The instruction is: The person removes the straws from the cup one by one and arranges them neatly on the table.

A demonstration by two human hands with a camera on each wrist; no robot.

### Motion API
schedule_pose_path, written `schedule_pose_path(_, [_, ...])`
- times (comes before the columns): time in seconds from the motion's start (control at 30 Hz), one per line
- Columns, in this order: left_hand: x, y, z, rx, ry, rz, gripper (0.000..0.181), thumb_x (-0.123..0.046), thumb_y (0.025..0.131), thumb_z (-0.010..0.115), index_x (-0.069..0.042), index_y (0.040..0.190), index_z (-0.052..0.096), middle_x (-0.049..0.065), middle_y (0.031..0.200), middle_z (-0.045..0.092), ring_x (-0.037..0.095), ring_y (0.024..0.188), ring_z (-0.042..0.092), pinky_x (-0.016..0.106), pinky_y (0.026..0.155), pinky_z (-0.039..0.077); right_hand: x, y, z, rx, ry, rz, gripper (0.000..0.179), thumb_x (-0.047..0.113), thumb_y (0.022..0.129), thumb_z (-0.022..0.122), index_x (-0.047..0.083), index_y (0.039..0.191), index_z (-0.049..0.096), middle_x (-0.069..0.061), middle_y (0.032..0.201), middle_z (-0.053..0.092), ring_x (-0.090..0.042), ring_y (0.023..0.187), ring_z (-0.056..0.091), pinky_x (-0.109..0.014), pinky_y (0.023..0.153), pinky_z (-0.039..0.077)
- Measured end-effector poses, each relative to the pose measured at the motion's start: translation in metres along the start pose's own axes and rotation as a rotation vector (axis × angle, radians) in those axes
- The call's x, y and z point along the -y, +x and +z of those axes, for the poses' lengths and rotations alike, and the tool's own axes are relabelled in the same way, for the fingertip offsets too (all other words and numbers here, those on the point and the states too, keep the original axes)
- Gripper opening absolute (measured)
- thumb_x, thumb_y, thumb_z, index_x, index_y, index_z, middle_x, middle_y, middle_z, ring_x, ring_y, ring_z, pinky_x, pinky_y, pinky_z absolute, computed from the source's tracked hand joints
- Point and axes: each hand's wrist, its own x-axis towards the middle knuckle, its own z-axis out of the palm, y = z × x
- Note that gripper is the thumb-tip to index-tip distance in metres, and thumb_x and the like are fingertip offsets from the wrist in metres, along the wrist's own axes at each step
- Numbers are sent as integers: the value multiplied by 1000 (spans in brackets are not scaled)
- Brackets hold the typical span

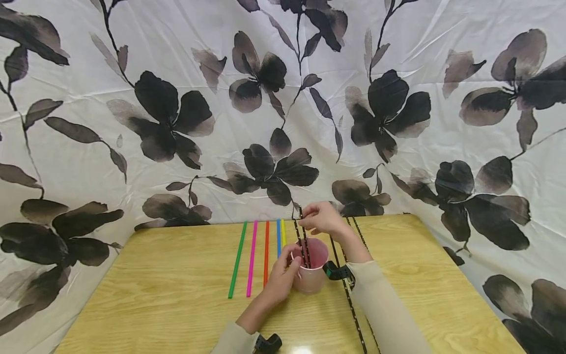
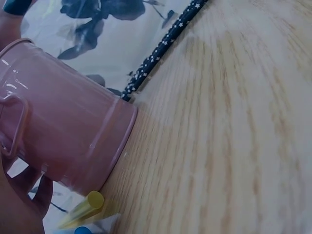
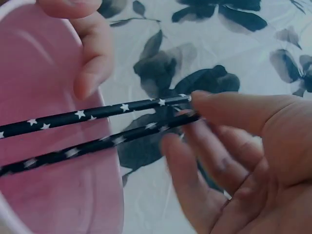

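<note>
A pink cup [image 1: 309, 284] with a side handle [image 2: 22, 126] stands upright on the table. My left hand [image 1: 280, 278] holds the cup at its left side, fingers near the rim. Two black straws with white stars lean inside the cup, their upper ends above the rim. My right hand [image 1: 325, 218] is above the cup and pinches one black straw [image 3: 73, 152] near its top. The other black straw [image 3: 78, 114] ends close to the thumb tip in the right wrist view. The pinched straw looks slightly blurred there.
Left of the cup lie green [image 1: 238, 260], pink [image 1: 252, 258], red [image 1: 267, 250], blue [image 1: 279, 236] and yellow [image 1: 284, 231] straws. More black starred straws [image 1: 353, 314] lie right of the cup, partly under my right arm. A floral cloth [image 1: 261, 123] hangs behind the wooden table [image 1: 168, 275].
</note>
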Motion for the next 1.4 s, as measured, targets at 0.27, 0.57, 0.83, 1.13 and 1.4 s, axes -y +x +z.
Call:
schedule_pose_path(0.27, [-2,-4,1,-6,35,-73,24,-6,102,43,3,124,45,24,113,54,32,94,56,35,76,49,0,-11,-15,-236,350,-258,28,7,90,69,-3,115,62,-6,93,68,-17,77,68,-39,66,57])
schedule_pose_path(0.57, [1,-5,2,-27,41,-65,24,-6,103,44,3,124,46,23,119,55,33,100,56,35,83,46,4,-34,-47,-470,436,-354,39,10,95,63,-4,130,55,-1,83,67,-12,63,65,-23,48,52])
schedule_pose_path(0.83, [4,-2,3,-10,15,-44,26,-6,103,43,5,126,45,27,118,53,37,98,55,31,81,45,-20,-59,-76,-369,278,-226,46,5,96,58,-5,139,46,-2,88,66,-14,74,68,-29,64,56])
schedule_pose_path(1.13, [1,1,4,-16,21,-31,26,-5,103,42,6,126,44,29,118,52,36,98,54,31,81,45,-46,-86,-95,-252,40,-103,45,12,92,66,-5,131,53,-11,96,70,-18,75,64,-33,59,53])
schedule_pose_path(1.4, [2,1,4,-12,37,-42,26,-6,103,42,5,126,44,27,119,53,31,99,55,32,83,46,-87,-104,-103,-201,-60,-5,41,13,92,67,-5,127,56,-14,95,70,-33,78,64,-41,60,54])
